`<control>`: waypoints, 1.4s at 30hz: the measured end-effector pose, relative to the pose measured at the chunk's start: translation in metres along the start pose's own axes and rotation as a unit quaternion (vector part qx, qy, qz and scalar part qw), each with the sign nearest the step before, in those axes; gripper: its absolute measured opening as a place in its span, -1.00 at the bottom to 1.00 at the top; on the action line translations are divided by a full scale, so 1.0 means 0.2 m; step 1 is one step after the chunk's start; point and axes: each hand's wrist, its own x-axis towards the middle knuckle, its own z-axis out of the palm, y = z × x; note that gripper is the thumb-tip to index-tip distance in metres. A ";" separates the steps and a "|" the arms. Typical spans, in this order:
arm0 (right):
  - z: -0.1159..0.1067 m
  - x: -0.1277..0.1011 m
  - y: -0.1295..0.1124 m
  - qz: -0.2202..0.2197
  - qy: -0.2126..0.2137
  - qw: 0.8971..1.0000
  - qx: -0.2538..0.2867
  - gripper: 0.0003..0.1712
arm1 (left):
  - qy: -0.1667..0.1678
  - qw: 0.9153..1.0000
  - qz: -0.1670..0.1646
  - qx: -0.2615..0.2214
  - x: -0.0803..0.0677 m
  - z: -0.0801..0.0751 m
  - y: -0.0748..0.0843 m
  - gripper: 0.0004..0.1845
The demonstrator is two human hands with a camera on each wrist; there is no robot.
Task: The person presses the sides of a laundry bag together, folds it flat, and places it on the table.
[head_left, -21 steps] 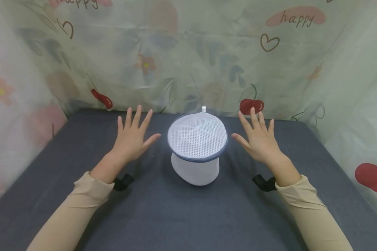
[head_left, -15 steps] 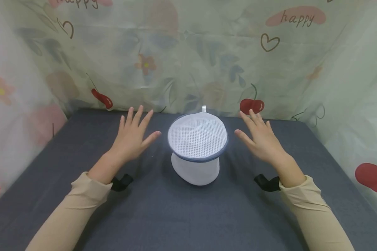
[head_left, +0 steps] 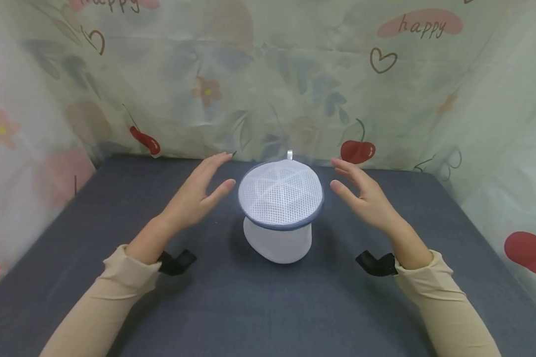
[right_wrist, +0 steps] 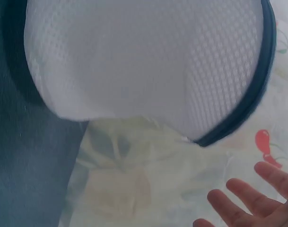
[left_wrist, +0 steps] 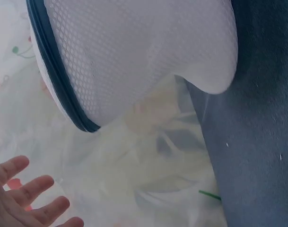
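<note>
A white mesh laundry bag with a dark blue rim and a small loop at its top stands upright on the dark grey table. My left hand hovers just left of it, fingers straight, palm turned toward the bag. My right hand mirrors it on the right, also with straight fingers. Neither hand touches the bag. In the left wrist view the bag fills the top, with my fingertips at the lower left. In the right wrist view the bag looms above my fingertips.
A floral plastic sheet printed with cherries and the word "happy" walls the table at the back and both sides. Black wrist straps show under each beige sleeve.
Both hands have turned from flat, palm-down and spread to edge-on with palms facing the bag, and have drawn in closer to its sides. The bag has not moved.
</note>
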 end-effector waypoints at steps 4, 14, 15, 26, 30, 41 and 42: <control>0.04 0.00 -0.01 -0.006 -0.007 1.000 0.024 -0.42 | -0.011 0.999 0.023 -0.032 0.00 0.02 0.02 -0.41; 0.13 0.02 -0.01 -0.012 -0.024 0.999 0.033 -0.41 | -0.058 0.996 0.008 -0.072 0.01 0.10 0.01 -0.45; 0.13 0.02 -0.01 -0.012 -0.026 0.999 0.030 -0.40 | -0.064 0.995 0.003 -0.075 0.01 0.11 0.00 -0.45; 0.17 0.03 -0.01 0.003 -0.041 0.999 0.024 -0.37 | -0.100 0.992 -0.013 -0.078 0.02 0.16 0.00 -0.40; 0.18 0.03 -0.01 0.013 -0.047 0.999 0.019 -0.36 | -0.098 0.992 -0.010 -0.075 0.02 0.17 0.00 -0.40; 0.19 0.03 -0.01 0.032 -0.060 0.998 0.003 -0.33 | -0.104 0.992 -0.014 -0.076 0.02 0.18 0.01 -0.38; 0.19 0.03 -0.01 0.033 -0.060 0.998 0.003 -0.33 | -0.105 0.992 -0.016 -0.075 0.02 0.18 0.01 -0.38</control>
